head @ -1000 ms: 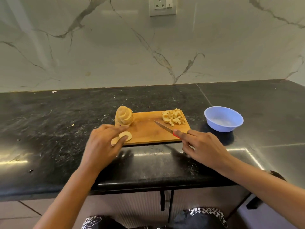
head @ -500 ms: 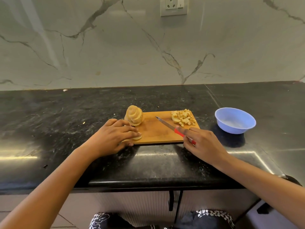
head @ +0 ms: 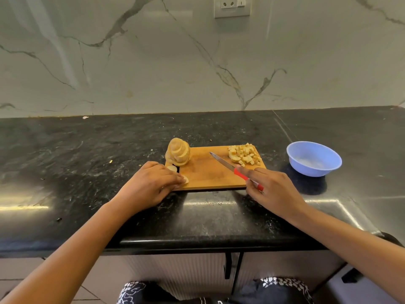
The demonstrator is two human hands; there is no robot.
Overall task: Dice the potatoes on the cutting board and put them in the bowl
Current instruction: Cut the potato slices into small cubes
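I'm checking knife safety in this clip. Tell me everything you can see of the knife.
The knife is slim, with a narrow silvery blade and a red handle. The right hand grips the handle, hiding its middle; red shows at both ends. It lies slanted over the cutting board, tip pointing away and left, beside the diced potato. Whether the blade touches the board is unclear.

- The left hand (head: 153, 185) covers most of the potato slices (head: 185, 179) at the near corner of the cutting board (head: 210, 176); only edges peek out.
- The right hand (head: 276, 189) hides most of the red handle of the knife (head: 221, 161).
- The top edge cuts off the wall socket (head: 232, 6).
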